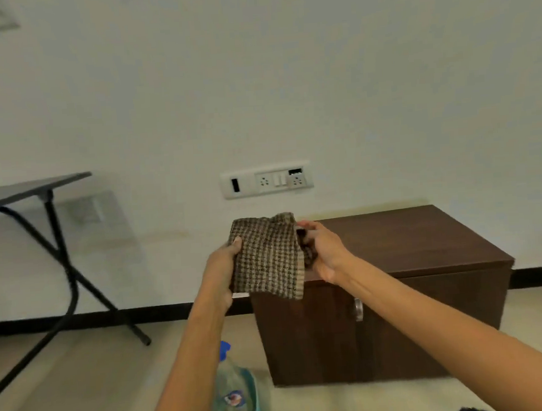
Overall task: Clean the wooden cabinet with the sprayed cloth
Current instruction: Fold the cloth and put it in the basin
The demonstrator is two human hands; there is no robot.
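Above the cabinet's (410, 243) left front corner you hold the cloth (268, 257) spread between both hands. Your left hand (224, 266) has its grip closed on the cloth's left edge. Your right hand (322, 250) pinches the bunched right edge.

Sparse indoor room, plain wall (254, 78), socket panel (266, 180), folding table (28, 190)

One head-worn wide-angle view faces forward and slightly down toward the wall (286, 76), close above the cabinet (411, 259).
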